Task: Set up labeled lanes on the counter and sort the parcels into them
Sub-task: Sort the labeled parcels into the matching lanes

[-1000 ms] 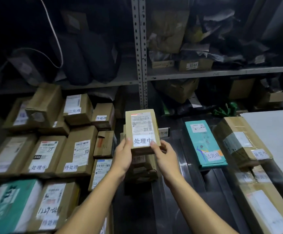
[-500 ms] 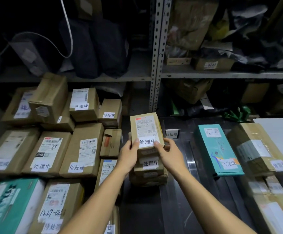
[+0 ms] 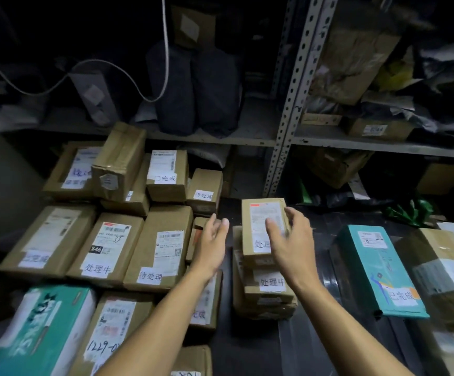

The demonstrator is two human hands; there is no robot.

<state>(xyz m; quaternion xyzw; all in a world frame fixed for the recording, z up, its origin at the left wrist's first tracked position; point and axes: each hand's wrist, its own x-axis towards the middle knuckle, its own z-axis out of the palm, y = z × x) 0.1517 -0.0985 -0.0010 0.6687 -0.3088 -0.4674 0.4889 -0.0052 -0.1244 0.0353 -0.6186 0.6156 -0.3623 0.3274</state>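
A small brown parcel [image 3: 258, 226] with a white shipping label and a handwritten tag lies on top of a stack of brown parcels [image 3: 267, 291] in the middle of the dark counter [image 3: 250, 348]. My left hand [image 3: 212, 240] hovers open just left of it, not touching. My right hand [image 3: 291, 240] is open over the parcel's right half, fingers spread, covering part of the tag. Whether it still touches the parcel is unclear. To the right lie a teal parcel [image 3: 377, 270] and a taped brown parcel [image 3: 448, 272], each in its own lane.
Many tagged brown boxes [image 3: 106, 248] are piled on the left, with a teal-and-white box [image 3: 36, 332] at the front left. Metal shelving with an upright post [image 3: 288, 126] stands behind, full of bags and boxes. A white cable [image 3: 128, 74] hangs at upper left.
Both hands held the small parcel and lowered it onto the centre stack. Now they have let go and opened, the left hand drawn off to the left.
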